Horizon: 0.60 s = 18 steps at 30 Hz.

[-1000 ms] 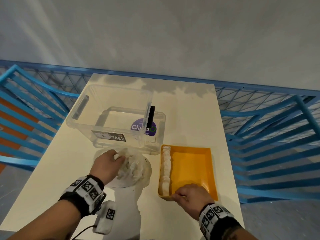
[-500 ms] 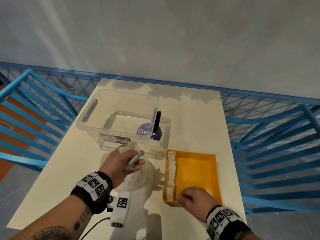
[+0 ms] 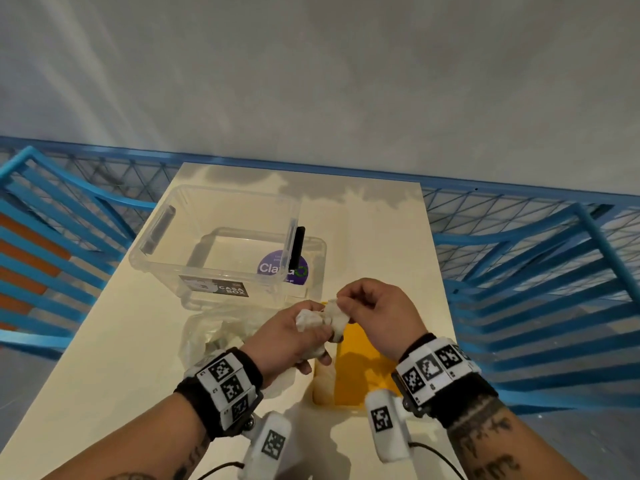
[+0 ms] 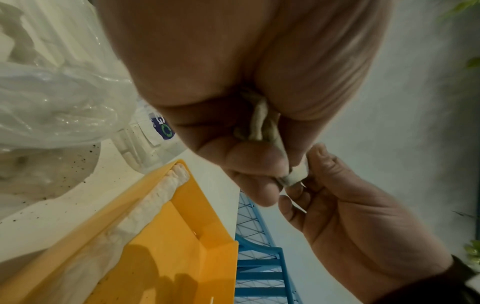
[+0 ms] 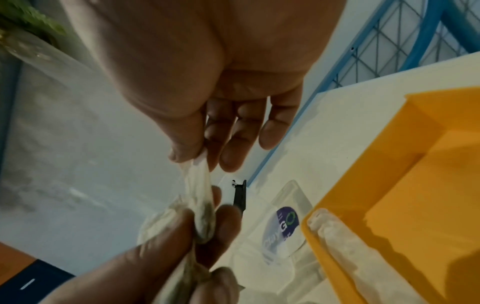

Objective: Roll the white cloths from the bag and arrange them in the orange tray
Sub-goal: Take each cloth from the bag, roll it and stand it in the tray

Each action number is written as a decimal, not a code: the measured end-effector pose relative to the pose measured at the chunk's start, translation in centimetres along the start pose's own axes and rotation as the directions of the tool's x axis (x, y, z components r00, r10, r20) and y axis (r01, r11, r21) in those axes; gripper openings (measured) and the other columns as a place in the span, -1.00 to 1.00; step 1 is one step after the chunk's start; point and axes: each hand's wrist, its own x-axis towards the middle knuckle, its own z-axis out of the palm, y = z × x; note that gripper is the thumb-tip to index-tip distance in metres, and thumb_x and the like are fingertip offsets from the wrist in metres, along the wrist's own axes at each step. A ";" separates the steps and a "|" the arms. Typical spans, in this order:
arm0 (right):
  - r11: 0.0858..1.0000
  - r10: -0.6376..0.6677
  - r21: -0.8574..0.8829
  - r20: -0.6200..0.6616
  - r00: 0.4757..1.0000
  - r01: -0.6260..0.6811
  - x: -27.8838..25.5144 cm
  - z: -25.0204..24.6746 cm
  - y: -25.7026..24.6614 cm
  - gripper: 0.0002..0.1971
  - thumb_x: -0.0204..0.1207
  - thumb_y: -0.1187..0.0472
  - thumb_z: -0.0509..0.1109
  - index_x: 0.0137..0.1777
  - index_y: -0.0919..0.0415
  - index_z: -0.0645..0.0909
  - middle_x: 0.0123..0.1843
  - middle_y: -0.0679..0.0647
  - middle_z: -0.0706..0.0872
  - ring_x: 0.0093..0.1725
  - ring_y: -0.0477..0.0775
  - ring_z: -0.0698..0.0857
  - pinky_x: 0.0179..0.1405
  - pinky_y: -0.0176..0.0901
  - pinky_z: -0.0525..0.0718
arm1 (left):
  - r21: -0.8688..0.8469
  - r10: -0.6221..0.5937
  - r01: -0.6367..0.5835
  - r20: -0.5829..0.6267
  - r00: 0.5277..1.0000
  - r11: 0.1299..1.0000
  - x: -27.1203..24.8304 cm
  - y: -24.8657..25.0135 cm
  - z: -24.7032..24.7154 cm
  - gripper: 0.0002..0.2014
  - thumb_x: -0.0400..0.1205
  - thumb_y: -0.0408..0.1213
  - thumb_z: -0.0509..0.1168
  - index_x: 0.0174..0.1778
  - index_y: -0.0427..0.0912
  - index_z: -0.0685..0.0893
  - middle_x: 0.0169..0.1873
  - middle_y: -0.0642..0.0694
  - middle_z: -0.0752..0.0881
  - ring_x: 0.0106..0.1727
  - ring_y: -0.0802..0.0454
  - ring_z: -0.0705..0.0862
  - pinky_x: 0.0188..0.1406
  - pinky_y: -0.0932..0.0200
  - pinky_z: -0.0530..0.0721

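Both hands are raised above the table with one crumpled white cloth [image 3: 320,322] [image 5: 198,197] [image 4: 259,125] between them. My left hand [image 3: 294,336] [image 4: 249,115] grips the bunched lower part in curled fingers. My right hand [image 3: 367,306] [image 5: 200,144] pinches the cloth's upper edge between thumb and fingertip. Below them lies the orange tray [image 3: 360,362] [image 4: 182,236] [image 5: 405,164], with a row of rolled white cloths [image 4: 145,207] [image 5: 345,240] along its left wall. The clear plastic bag [image 3: 214,332] [image 4: 52,98] lies to the tray's left, more white cloth inside it.
A clear plastic storage box [image 3: 221,247] with a purple sticker and a black clip stands behind the bag on the cream table [image 3: 114,362]. Blue metal railings [image 3: 540,289] flank the table on both sides. A pale wall rises behind.
My left hand has lifted a cloth out of the bag and carried it right, over the tray. My right hand left the tray's near edge and rose to pinch the cloth.
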 end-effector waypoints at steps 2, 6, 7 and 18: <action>1.000 -0.003 -0.012 -0.017 1.000 0.003 0.1 -0.5 0.1 -0.94 0.53 0.19 0.50 -0.15 0.01 0.74 -0.22 0.04 0.81 -0.20 0.05 0.77 -0.04 0.10 0.77 | 0.031 0.015 -0.015 -0.004 1.000 0.999 0.2 -0.2 -0.2 -0.73 0.61 -0.23 0.36 0.18 -0.25 0.60 -0.07 -0.21 0.76 -0.25 -0.12 0.72 -0.56 0.22 0.51; 1.000 -0.009 -0.016 0.000 1.000 0.009 -0.1 -0.3 0.1 -0.97 0.53 0.19 0.50 -0.10 0.04 0.72 -0.24 0.06 0.80 -0.25 0.03 0.76 -0.10 -0.02 0.77 | 0.105 0.038 -0.033 -0.050 0.998 0.994 0.5 -0.6 -0.1 -0.73 0.60 -0.24 0.43 0.15 -0.29 0.64 -0.02 -0.35 0.78 -0.40 -0.04 0.64 -0.60 0.23 0.46; 1.000 -0.002 0.003 -0.002 1.000 0.002 -0.1 -0.2 0.3 -0.95 0.53 0.19 0.50 -0.07 0.02 0.72 -0.23 0.05 0.80 -0.25 0.01 0.75 -0.11 -0.08 0.75 | 0.132 0.046 -0.037 -0.071 0.996 0.991 0.6 -0.7 0.0 -0.78 0.62 -0.27 0.43 0.11 -0.29 0.66 -0.04 -0.33 0.79 -0.42 -0.03 0.63 -0.59 0.22 0.47; 0.936 0.224 -0.286 0.039 0.974 -0.204 0.5 1.1 7.9 -0.88 0.53 0.08 0.47 -0.20 -0.12 0.60 -0.24 -0.15 0.69 -0.17 -0.04 0.69 -0.21 -0.28 0.59 | 0.319 -0.048 0.162 -0.337 0.940 0.934 2.6 -3.9 -1.7 -0.91 0.61 -0.26 0.34 -0.09 -0.15 0.75 -0.32 -0.18 0.81 -0.52 0.02 0.60 -0.55 0.20 0.52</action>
